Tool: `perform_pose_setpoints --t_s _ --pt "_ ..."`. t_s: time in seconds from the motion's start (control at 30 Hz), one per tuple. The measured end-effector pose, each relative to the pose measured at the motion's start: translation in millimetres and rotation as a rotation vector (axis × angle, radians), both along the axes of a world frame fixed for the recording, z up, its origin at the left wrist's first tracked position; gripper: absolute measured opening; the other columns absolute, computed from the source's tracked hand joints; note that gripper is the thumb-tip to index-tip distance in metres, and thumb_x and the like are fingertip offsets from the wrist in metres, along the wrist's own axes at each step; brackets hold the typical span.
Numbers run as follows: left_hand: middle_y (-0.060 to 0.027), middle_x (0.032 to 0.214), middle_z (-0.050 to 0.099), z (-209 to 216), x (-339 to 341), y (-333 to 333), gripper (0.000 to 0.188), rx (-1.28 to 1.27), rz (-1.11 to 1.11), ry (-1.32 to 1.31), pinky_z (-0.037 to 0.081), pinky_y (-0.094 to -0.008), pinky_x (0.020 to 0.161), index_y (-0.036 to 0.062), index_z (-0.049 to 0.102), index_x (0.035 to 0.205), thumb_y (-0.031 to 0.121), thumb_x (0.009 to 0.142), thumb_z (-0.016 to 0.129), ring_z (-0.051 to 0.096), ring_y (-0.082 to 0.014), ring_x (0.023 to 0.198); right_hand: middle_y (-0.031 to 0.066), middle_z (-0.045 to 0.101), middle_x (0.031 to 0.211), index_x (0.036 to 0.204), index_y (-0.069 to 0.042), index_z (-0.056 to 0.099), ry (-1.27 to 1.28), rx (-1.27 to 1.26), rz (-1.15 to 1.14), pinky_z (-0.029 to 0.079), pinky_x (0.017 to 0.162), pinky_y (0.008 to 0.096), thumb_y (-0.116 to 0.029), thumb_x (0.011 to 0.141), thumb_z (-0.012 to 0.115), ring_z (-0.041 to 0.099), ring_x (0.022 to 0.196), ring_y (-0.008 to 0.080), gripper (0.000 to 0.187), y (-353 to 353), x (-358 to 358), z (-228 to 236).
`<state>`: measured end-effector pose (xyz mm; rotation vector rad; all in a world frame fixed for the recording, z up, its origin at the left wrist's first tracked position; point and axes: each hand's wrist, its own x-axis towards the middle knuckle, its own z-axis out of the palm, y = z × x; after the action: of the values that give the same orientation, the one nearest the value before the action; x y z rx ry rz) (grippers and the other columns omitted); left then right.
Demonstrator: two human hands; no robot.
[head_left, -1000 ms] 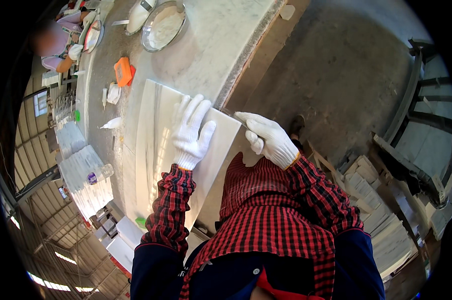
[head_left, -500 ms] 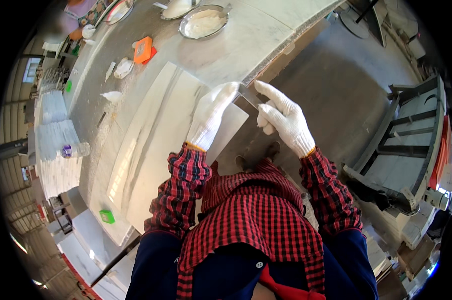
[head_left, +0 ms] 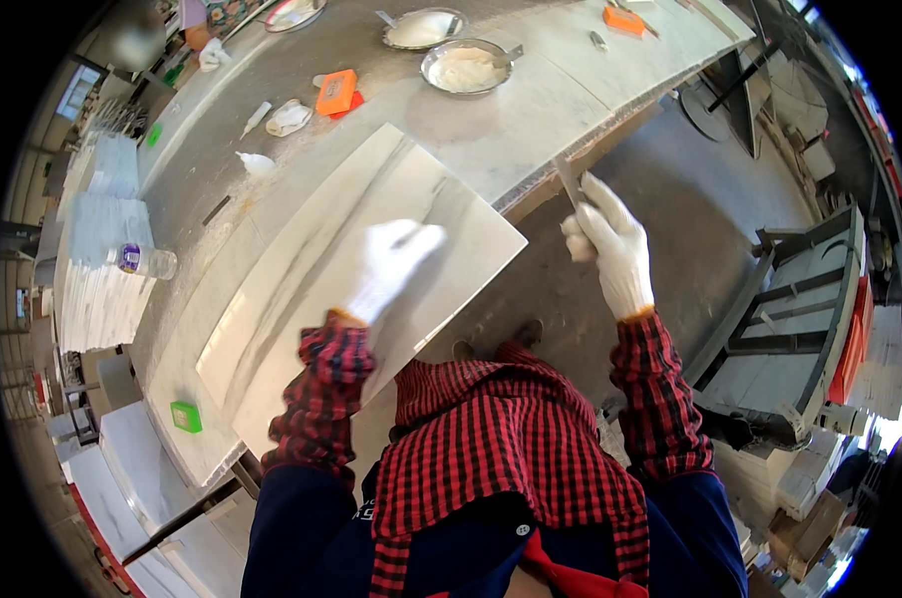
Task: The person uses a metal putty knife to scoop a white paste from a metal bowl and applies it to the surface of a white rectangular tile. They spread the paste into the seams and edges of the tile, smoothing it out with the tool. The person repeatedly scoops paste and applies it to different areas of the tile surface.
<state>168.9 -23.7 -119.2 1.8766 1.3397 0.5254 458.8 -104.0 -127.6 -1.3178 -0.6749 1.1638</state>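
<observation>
A white marble slab point(head_left: 311, 249) with grey veins lies on the worktable, one corner jutting past its edge. My left hand point(head_left: 386, 264), in a white knitted glove, is over the slab; motion smears its fingers, and whether it touches the stone I cannot tell. My right hand point(head_left: 610, 239), gloved too, is beyond the table edge, above the floor. Its fingers are closed on a thin, flat grey blade point(head_left: 568, 181), which points up and away from me.
Two metal bowls of pale paste point(head_left: 466, 68) point(head_left: 423, 28) stand at the table's far side. Nearer are an orange box point(head_left: 336, 92), a crumpled white cloth point(head_left: 289, 118) and a green box point(head_left: 185, 417). A plastic bottle point(head_left: 147, 261) lies on stacked slabs at left. A slatted rack point(head_left: 795, 319) stands right.
My hands were close together around the blade at the slab's corner. The left has moved back over the slab; the right has drawn away to the right with the blade. My view has shifted.
</observation>
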Motion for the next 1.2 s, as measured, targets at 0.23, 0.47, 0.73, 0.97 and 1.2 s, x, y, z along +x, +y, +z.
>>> perform_pose_setpoints --t_s 0.23,0.47,0.73,0.97,1.2 --pt "-0.019 0.102 0.076 -17 -197 -19 0.056 0.175 0.512 0.222 0.052 -0.0363 0.088 0.0042 0.072 0.121 0.054 0.098 0.062 0.071 -0.0272 0.094 0.0066 0.065 0.101 0.129 -0.003 0.058 0.499 -0.203 0.179 0.049 0.067 0.0244 -0.02 0.104 0.062 0.058 0.077 0.0093 0.031 -52 -12 -74" --pt "-0.0219 0.133 0.065 -30 -239 -19 0.067 0.215 0.411 0.553 0.049 -0.0444 0.1 0.0113 0.048 0.151 0.051 0.098 0.061 0.062 -0.0399 0.122 0.0063 0.064 0.113 0.124 -0.004 0.056 0.51 -0.284 0.174 0.053 0.082 0.0271 -0.025 0.106 0.06 0.062 0.099 0.0139 0.028 -46 -45 -64" --pt "-0.0197 0.147 0.056 -41 -220 8 0.066 0.215 0.346 0.643 0.044 -0.0435 0.108 0.0101 0.052 0.147 0.047 0.095 0.067 0.054 -0.0381 0.133 0.0057 0.06 0.113 0.125 0.003 0.056 0.503 -0.398 0.481 0.052 0.096 0.0329 -0.027 0.106 0.058 0.059 0.107 0.016 0.036 -48 -136 -37" --pt "-0.0194 0.146 0.057 -43 -212 0 0.073 0.14 0.475 0.356 0.042 -0.0424 0.11 0.0029 0.053 0.145 0.045 0.09 0.074 0.054 -0.0351 0.134 0.01 0.063 0.117 0.126 0.004 0.056 0.578 -0.447 0.328 0.054 0.097 0.0374 -0.03 0.106 0.058 0.064 0.109 0.0206 0.04 -34 -158 -39" --pt "-0.0213 0.135 0.062 -19 -208 -6 0.069 0.256 0.531 0.539 0.048 -0.0472 0.101 0.0112 0.059 0.139 0.052 0.086 0.075 0.059 -0.0395 0.122 0.0075 0.065 0.114 0.124 0.003 0.06 0.693 -0.393 0.246 0.055 0.097 0.0438 -0.025 0.105 0.061 0.064 0.108 0.0204 0.033 -41 -155 -96"
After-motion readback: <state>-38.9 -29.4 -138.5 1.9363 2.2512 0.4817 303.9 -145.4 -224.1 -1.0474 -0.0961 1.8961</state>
